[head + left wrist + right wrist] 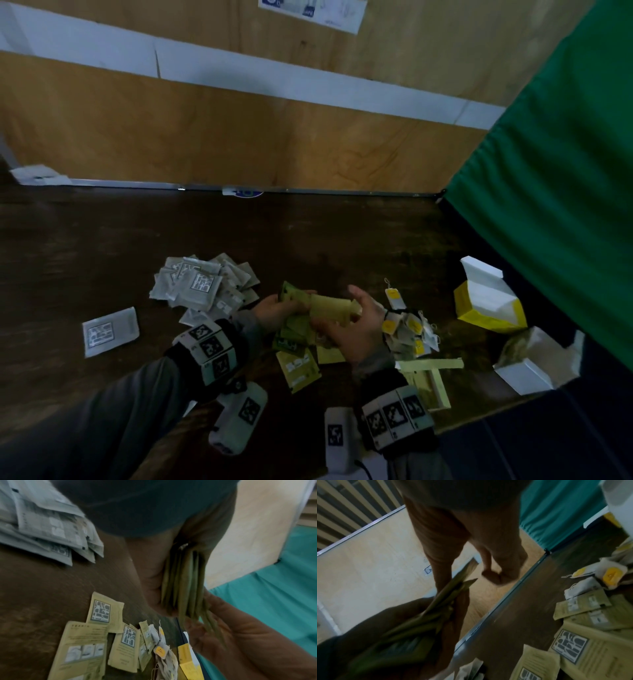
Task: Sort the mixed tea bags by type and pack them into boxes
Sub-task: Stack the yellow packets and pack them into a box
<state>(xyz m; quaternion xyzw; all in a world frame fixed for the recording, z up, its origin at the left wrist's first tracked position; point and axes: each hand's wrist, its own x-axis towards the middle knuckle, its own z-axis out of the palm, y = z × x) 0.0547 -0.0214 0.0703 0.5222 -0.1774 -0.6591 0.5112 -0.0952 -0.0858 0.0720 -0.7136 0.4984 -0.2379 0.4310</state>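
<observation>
Both hands — left hand (274, 310), right hand (356, 329) — clamp the green sachet stack (329, 308), mid-sorting; next, squaring it for the open green box (430, 380) just right.

Dark table (102, 240): far half bare up to the plywood wall (205, 137). Grey sachet pile (202, 284) left of centre; lone grey sachet (110, 331) nearer left. Green sachets (298, 366) centre front. Yellow-tagged bags (411, 329), open yellow box (488, 301), white box (524, 375) crowd right, against green curtain (565, 171).
</observation>
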